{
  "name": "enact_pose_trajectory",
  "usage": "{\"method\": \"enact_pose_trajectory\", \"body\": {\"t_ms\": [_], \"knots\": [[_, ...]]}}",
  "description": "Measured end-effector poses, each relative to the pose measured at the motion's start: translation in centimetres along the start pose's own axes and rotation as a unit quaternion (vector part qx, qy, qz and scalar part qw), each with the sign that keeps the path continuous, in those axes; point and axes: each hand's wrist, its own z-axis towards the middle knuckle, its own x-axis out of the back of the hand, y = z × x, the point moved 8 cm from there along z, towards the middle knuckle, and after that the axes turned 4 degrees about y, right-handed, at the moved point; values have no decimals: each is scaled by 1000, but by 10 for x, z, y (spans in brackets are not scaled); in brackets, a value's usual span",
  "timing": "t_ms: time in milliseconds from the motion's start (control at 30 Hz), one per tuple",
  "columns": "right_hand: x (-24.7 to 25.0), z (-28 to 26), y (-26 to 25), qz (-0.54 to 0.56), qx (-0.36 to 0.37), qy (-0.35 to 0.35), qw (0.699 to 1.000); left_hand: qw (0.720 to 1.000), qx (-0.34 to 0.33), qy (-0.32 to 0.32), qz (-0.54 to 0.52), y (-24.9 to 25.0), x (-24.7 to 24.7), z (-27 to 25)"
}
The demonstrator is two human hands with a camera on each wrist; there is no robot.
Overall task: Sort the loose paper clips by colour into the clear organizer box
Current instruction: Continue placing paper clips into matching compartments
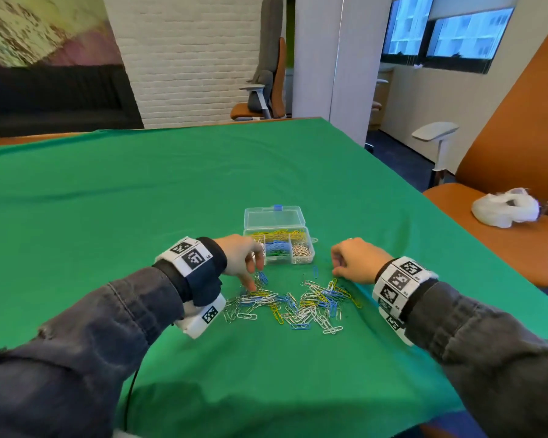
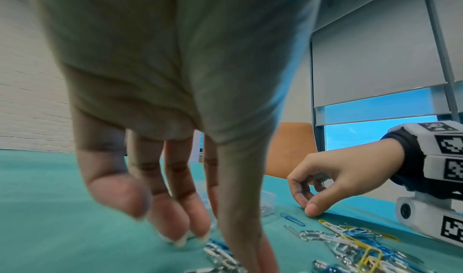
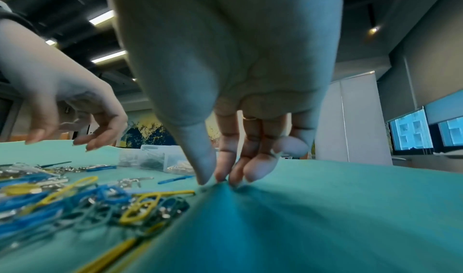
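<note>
The clear organizer box [image 1: 302, 260] stands open on the green cloth, its lid [image 1: 274, 217] tipped back, with yellow, blue, green and silver clips in separate compartments. A pile of loose paper clips [image 1: 298, 303] in blue, yellow, white and silver lies in front of it. My left hand [image 1: 255, 279] reaches down with straight fingers [image 2: 180, 239] touching the pile's left end. My right hand [image 1: 337, 270] is curled right of the pile; its thumb and fingertips [image 3: 206, 178] pinch up a fold of cloth. Whether a clip lies in that pinch is hidden. One blue clip [image 1: 315, 272] lies alone between the box and the pile.
The green cloth [image 1: 140, 200] covers the whole table, whose right edge runs close by my right arm. An orange chair [image 1: 503, 147] beside that edge carries a white crumpled bag [image 1: 506, 208]. Another office chair [image 1: 260, 99] stands beyond the far edge.
</note>
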Motion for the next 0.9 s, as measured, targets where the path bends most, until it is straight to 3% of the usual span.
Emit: {"method": "enact_pose_trajectory", "body": {"t_ms": [233, 700, 900], "knots": [[-8, 8, 0, 28, -2, -9, 1000, 1000, 23, -4, -20, -21, -6, -8], [-12, 18, 4, 51, -16, 19, 998, 999, -14, 34, 26, 15, -34, -6], [-13, 17, 3, 56, -17, 21, 998, 999, -12, 38, -20, 17, -37, -5]]}}
